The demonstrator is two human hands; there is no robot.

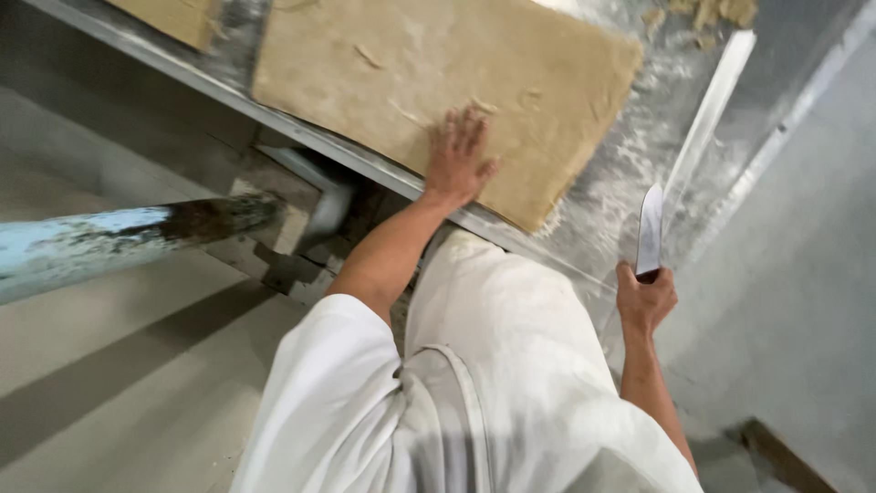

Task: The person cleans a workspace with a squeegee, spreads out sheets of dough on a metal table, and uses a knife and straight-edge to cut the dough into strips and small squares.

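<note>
Pressing hand: left hand [456,157] lies flat and open on the dough sheet [438,73]
Knife: right hand [644,299] clenched around the knife [650,230], blade up, off the dough
Dough: on the floured metal table [620,196]
Progress: near sheet looks uncut; cutting seems ahead

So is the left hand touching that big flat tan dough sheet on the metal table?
Touching. The head view shows the left hand pressed flat, fingers spread, on the tan dough sheet.

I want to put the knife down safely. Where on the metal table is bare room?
Bare floured metal lies between the dough sheet and the long metal strip, just ahead of the knife in the right hand. The left hand presses the dough; scraps crowd the far corner.
</note>
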